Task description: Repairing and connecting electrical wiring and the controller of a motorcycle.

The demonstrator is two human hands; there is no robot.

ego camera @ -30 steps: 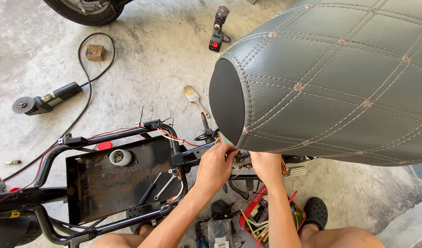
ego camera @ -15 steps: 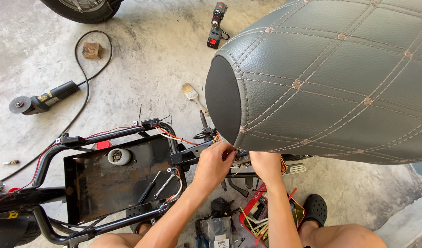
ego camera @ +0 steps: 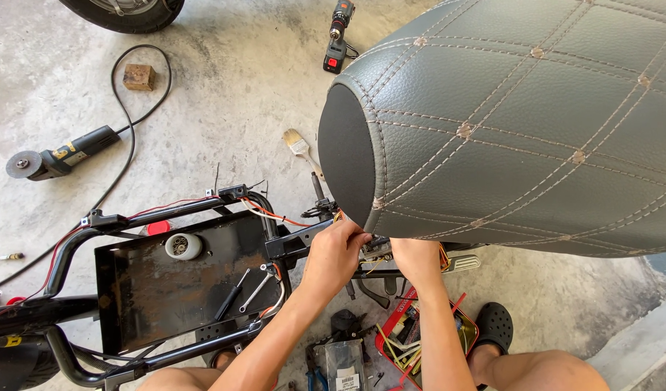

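Below, left hand [ego camera: 338, 250] pinches wiring [ego camera: 275, 216]; black tray [ego camera: 130, 304] holds wrenches [ego camera: 249, 289]

Single head-worn view, looking steeply down from above at close range. Seat [ego camera: 521, 130] fills upper right, frame [ego camera: 166, 282] lower left, concrete floor [ego camera: 224, 94] beyond. No second view.

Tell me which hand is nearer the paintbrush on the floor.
Left. The left hand works at the frame just below the paintbrush; the right hand sits further right, tucked under the quilted seat.
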